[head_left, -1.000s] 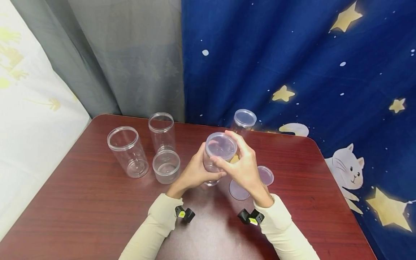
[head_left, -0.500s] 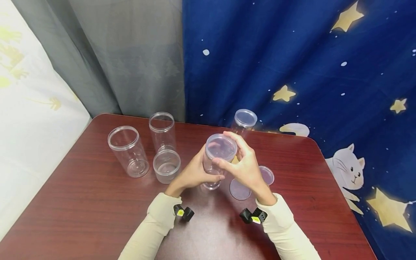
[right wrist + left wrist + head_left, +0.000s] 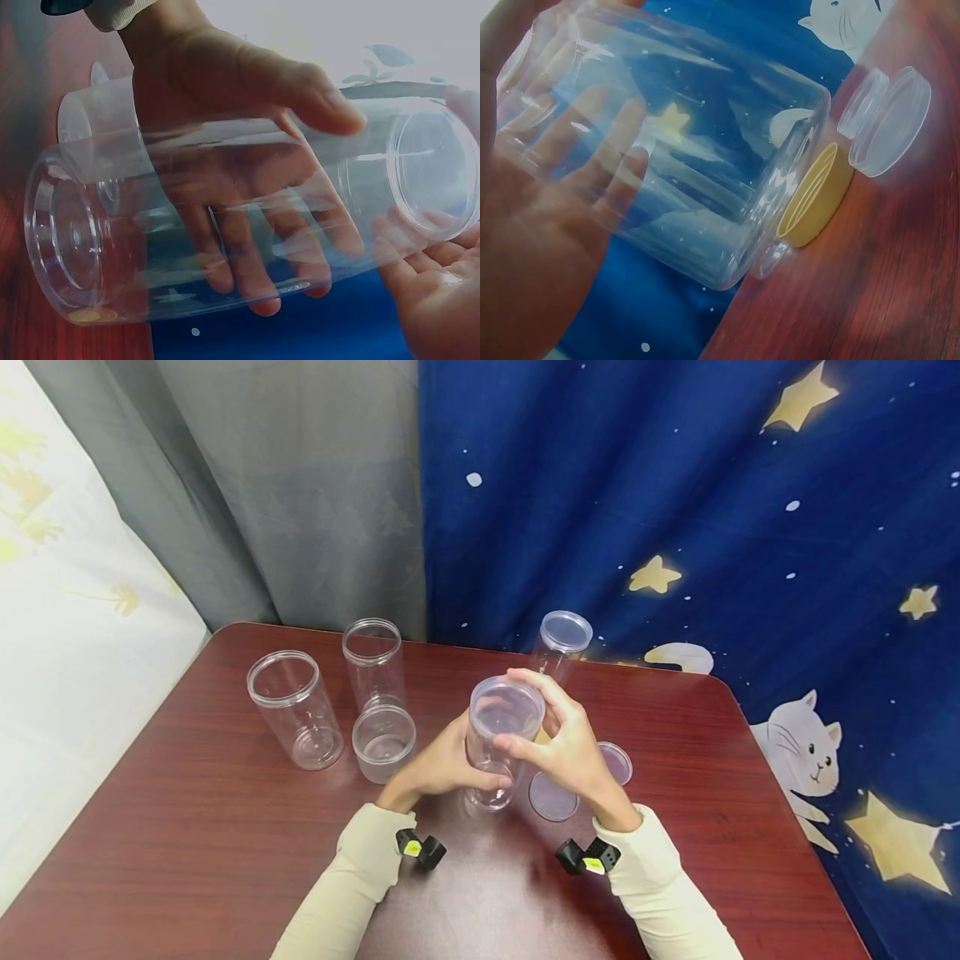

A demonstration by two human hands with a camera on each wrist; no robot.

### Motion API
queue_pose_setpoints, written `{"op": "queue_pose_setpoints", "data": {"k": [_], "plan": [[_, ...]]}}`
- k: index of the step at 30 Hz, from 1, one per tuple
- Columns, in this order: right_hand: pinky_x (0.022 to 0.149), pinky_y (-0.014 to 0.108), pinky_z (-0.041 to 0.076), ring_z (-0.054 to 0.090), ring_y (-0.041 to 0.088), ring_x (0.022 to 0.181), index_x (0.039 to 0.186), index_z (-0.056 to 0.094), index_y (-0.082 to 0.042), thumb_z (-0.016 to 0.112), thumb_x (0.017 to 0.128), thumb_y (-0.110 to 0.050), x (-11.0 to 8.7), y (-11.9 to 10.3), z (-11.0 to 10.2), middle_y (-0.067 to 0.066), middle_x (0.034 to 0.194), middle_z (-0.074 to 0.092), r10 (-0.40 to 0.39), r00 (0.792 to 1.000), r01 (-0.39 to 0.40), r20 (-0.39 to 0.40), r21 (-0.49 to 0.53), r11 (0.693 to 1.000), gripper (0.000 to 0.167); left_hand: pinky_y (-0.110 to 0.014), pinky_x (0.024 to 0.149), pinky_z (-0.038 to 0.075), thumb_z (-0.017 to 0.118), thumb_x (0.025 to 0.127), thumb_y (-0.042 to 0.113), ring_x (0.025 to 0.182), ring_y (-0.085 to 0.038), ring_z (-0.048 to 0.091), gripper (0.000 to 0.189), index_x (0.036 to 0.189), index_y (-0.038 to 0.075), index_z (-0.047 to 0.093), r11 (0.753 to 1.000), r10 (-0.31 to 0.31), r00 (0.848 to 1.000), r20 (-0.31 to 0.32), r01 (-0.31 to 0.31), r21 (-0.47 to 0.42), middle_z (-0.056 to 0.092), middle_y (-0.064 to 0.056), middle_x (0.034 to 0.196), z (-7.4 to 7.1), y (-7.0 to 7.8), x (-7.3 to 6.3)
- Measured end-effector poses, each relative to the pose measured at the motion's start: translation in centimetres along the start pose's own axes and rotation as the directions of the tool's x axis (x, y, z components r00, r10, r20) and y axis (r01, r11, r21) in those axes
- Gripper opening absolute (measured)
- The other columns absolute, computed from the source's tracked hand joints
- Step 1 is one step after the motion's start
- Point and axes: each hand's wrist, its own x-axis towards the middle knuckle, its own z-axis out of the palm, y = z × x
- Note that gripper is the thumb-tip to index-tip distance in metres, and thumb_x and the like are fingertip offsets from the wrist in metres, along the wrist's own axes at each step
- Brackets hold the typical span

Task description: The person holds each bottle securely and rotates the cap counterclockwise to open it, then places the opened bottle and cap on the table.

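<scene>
In the head view, a clear cylindrical jar (image 3: 486,795) with a translucent screw lid (image 3: 507,708) on its top stands slightly tilted between both hands. My left hand (image 3: 438,768) grips the jar's body, its fingers wrapped round the far side and visible through the plastic in the right wrist view. My right hand (image 3: 566,752) holds the lid by its rim, thumb on the near side and fingers on the far side. The jar's base (image 3: 66,236) is close over the table. Beside that base, a gold lid (image 3: 817,196) shows in the left wrist view.
To the left stand two tall open jars, one in front (image 3: 296,714) and one behind (image 3: 373,672), plus a short clear jar (image 3: 384,747). A lidded jar (image 3: 565,635) stands at the back. Two loose lids (image 3: 553,797) (image 3: 615,763) lie right on the red-brown table (image 3: 712,810).
Both hands have lowered the jar slightly toward the person, so its base sits lower in the head view. The right hand stays at the lid. The other jars have not moved.
</scene>
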Motion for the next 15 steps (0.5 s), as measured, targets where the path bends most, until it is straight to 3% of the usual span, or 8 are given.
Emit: {"op": "queue_pose_setpoints", "data": {"k": [8, 12, 15], "plan": [[0.107, 0.035, 0.044, 0.054, 0.026, 0.125, 0.144, 0.043, -0.004, 0.08, 0.082, -0.007, -0.02, 0.27, -0.28, 0.012, 0.141, 0.054, -0.012, 0.998, 0.012, 0.055, 0.013, 1.0, 0.072, -0.036, 0.101, 0.049, 0.085, 0.069, -0.004, 0.109, -0.021, 0.061, 0.089, 0.144, 0.008, 0.039, 0.999, 0.033, 0.999, 0.016, -0.033, 0.005, 0.059, -0.014, 0.126, -0.14, -0.26, 0.07], [0.109, 0.036, 0.042, 0.051, 0.021, 0.13, 0.149, 0.035, -0.01, 0.078, 0.085, -0.014, 0.04, 0.51, -0.01, 0.006, 0.147, 0.051, 0.036, 0.999, -0.035, 0.006, -0.126, 0.991, 0.078, -0.036, 0.097, 0.051, 0.088, 0.07, 0.005, 0.108, -0.02, 0.062, 0.092, 0.145, 0.017, 0.037, 0.996, -0.003, 0.996, -0.086, 0.011, 0.09, 0.059, -0.007, 0.128, 0.21, -0.44, 0.32], [0.107, 0.039, 0.043, 0.052, 0.018, 0.129, 0.15, 0.033, -0.012, 0.082, 0.081, -0.018, 0.13, 0.54, 0.51, 0.002, 0.147, 0.051, 0.093, 0.99, -0.118, -0.11, -0.243, 0.963, 0.084, -0.036, 0.094, 0.052, 0.091, 0.069, 0.016, 0.106, -0.016, 0.063, 0.09, 0.142, 0.022, 0.039, 0.976, -0.045, 0.977, -0.208, 0.088, 0.199, 0.06, 0.0, 0.126, 0.71, -0.47, 0.5]]}}
